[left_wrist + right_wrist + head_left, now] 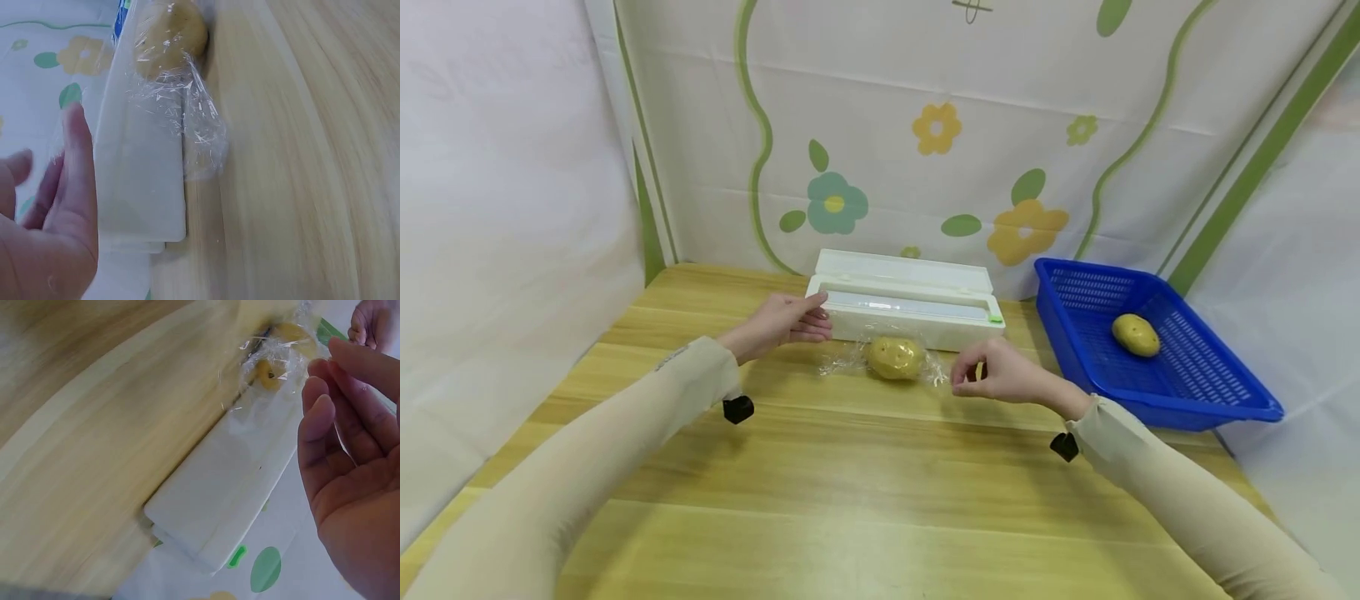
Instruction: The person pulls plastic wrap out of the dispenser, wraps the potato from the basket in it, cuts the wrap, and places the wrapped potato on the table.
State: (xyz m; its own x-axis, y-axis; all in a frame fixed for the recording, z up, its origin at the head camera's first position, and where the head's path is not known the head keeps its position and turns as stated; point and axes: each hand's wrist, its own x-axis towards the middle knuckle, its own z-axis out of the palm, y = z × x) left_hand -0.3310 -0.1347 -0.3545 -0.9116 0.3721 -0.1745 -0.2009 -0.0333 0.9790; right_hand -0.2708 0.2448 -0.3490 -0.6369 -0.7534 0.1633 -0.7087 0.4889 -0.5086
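A potato (pixel 896 357) wrapped in clear cling film (pixel 847 360) lies on the table, in front of a long white cling film box (pixel 910 321) with its lid raised. Loose ends of film spread from both sides of the potato. My left hand (pixel 790 321) is by the box's left end, its fingers mostly straight and its thumb apart from them. To the right of the potato is my right hand (pixel 1000 372), with fingers loosely bent close to the film's end. The right wrist view shows no film between thumb and fingertips.
A blue plastic basket (pixel 1187 402) stands at the right, holding another potato (pixel 1136 335). Behind the box hangs a white curtain (pixel 880 100) with printed flowers. The wooden table (pixel 865 492) stretches toward me. A dark wrist device (pixel 739 409) sits below the left cuff.
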